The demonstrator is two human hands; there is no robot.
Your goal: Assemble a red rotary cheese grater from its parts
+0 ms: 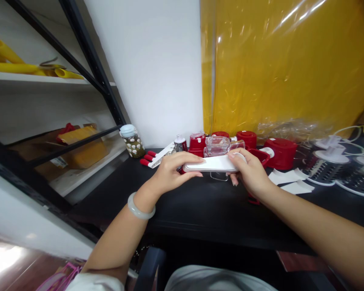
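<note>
A long white piece (215, 163) with a rounded end is held level above the black table, between both hands. My left hand (177, 167) pinches its left end, thumb below and fingers on top. Around its right end my right hand (248, 169) is closed, with the thumb on the upper face. Directly behind it stand a clear plastic container (217, 145) and a red part (197, 142). White handles with red tips (157, 155) lie to the left, beside a small metal grater drum (180, 143).
A lidded jar (133, 141) stands at the table's back left, near a black-framed shelf (104, 87). On the right are a red housing (280, 153), white curved pieces (297, 186) and grater drums (327, 163) with white rims. Yellow plastic-covered sheeting (285, 60) rises behind the table.
</note>
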